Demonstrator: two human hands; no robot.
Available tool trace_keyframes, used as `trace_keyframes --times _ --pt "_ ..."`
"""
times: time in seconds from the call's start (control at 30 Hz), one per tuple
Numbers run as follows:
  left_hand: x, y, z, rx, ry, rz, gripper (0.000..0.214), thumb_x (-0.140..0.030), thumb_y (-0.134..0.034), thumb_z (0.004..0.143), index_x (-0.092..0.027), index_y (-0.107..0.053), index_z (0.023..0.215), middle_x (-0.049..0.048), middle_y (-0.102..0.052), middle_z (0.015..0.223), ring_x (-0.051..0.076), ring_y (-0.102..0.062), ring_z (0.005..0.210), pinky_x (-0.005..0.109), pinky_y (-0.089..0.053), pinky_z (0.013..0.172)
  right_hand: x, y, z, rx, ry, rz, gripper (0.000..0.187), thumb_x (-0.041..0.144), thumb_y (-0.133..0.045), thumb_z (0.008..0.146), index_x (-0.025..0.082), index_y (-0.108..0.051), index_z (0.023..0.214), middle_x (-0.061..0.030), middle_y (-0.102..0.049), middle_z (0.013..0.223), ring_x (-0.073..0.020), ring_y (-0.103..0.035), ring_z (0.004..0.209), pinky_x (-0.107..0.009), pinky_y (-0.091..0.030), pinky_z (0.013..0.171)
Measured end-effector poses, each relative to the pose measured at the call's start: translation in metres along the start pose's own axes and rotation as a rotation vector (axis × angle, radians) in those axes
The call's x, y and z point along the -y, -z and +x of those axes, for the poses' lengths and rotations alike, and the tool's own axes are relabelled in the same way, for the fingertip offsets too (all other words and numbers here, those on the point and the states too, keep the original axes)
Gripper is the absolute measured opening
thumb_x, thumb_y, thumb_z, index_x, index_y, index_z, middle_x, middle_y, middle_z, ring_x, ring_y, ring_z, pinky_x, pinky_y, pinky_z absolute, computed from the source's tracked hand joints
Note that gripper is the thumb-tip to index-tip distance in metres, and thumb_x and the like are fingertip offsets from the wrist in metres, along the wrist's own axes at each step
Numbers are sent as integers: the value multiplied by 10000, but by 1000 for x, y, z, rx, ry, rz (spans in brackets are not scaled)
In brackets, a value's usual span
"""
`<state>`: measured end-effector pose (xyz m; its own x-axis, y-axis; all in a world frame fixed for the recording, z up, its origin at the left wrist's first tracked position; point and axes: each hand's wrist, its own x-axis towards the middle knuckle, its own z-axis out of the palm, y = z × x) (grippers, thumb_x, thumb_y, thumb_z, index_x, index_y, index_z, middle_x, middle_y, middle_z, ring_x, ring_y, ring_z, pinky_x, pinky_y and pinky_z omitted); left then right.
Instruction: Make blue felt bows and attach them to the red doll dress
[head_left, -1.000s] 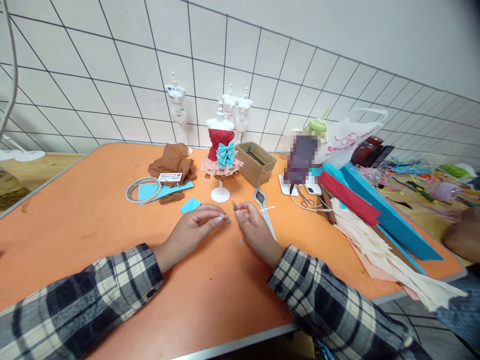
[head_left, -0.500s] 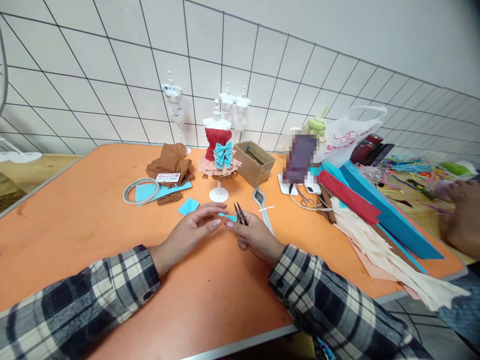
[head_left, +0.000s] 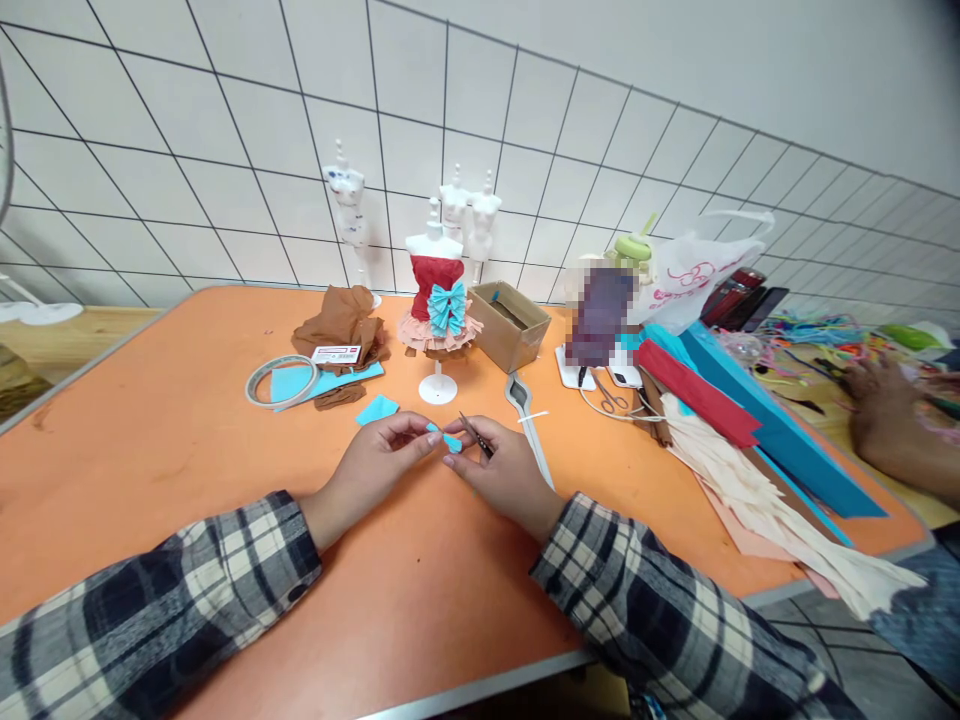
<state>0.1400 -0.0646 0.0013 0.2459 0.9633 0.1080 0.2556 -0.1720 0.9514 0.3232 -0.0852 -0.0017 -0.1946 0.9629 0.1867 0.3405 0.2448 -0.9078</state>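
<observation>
My left hand [head_left: 386, 452] pinches one end of a small twisted piece of light blue crepe paper [head_left: 451, 442] between thumb and fingers. In my right hand [head_left: 506, 470] lie dark thread snips [head_left: 475, 436], their points up and to the left; its thumb and fingertips also reach the paper's right end. Just behind the hands stands a small white dress form [head_left: 438, 388] in a red paper bodice [head_left: 427, 285], with a light blue bow [head_left: 447, 308] and a pink ruffled skirt [head_left: 420, 335]. A blue paper scrap [head_left: 377, 409] lies beyond my left fingers.
Left of the form are a tape roll [head_left: 251, 380], crumpled brown paper [head_left: 330, 318] and a small white box [head_left: 336, 354]. A cardboard box [head_left: 517, 345], scissors [head_left: 611, 400], and red paper [head_left: 697, 392] lie to the right. Another person's hand [head_left: 892, 410] is at the far right.
My hands have come together, both now at the blue paper. The snips, earlier pointing up with two blades showing, have tilted left. The other person's hand has moved left.
</observation>
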Motion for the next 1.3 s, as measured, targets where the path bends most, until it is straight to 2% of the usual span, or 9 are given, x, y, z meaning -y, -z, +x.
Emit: trace_keyframes --times 0.2,0.4,0.53,0.67,0.77,0.93,1.07,1.2,1.3 --pt "2 1 -1 9 12 5 314 -490 -671 779 -177 -650 792 18 -678 776 186 -627 752 300 -497 720 -2 2 0 -102 -7 -82 155 332 -633 817 205 -676 893 -1 -675 792 -138 -576 662 -256 -423 635" --pt "5 3 -4 24 -129 29 422 -432 -631 842 -216 -553 1196 100 -618 1239 267 -543 1197 421 -400 1025 -7 4 3 -92 6 -85 144 306 -590 843 204 -680 889 -11 -702 795 -150 -612 697 -257 -432 639" --pt "6 4 -4 -8 -160 116 368 -435 -616 856 -205 -571 1140 109 -619 1212 277 -550 1177 455 -388 1044 -7 4 4 -111 10 -96 133 291 -587 838 204 -677 883 -11 -697 799 -147 -602 698 -255 -427 632" --pt "0 4 -5 6 -281 195 294 -442 -574 882 -222 -657 1059 94 -614 1177 274 -538 1168 442 -396 1043 -6 6 6 -61 -129 193 268 424 -536 878 184 -652 895 -31 -689 808 -101 -519 553 -227 -391 514" --pt "-5 4 -7 -15 -342 253 296 -455 -530 901 -228 -713 954 92 -605 1148 274 -534 1155 436 -400 1038 -4 9 6 115 -348 500 443 583 -469 881 177 -625 965 -24 -679 761 -37 -239 354 -204 -170 347" --pt "-3 6 -7 -11 -332 225 246 -429 -566 890 -233 -715 906 88 -602 1151 267 -538 1155 431 -396 1045 1 9 6 183 -463 699 409 501 -698 732 169 -585 941 29 -630 685 -6 -151 356 -185 -73 335" --pt "0 7 -7 26 -346 218 212 -390 -576 892 -229 -702 948 85 -605 1169 267 -536 1169 416 -388 1053 -5 8 9 83 -413 623 307 365 -739 683 185 -577 873 98 -493 587 -20 -224 363 -184 -154 338" --pt "2 8 -6 -68 -299 197 326 -401 -571 896 -230 -583 1173 81 -609 1204 257 -540 1172 403 -396 1036 -9 8 10 -18 -172 323 152 284 -675 738 181 -625 838 23 -610 737 -91 -539 605 -222 -428 573" --pt "1 7 -4 -13 -299 279 279 -437 -524 913 -219 -639 1044 80 -649 1105 253 -574 1081 396 -425 972 -8 7 6 -38 -26 71 110 274 -638 779 196 -648 857 -6 -663 824 -142 -599 755 -267 -452 702"
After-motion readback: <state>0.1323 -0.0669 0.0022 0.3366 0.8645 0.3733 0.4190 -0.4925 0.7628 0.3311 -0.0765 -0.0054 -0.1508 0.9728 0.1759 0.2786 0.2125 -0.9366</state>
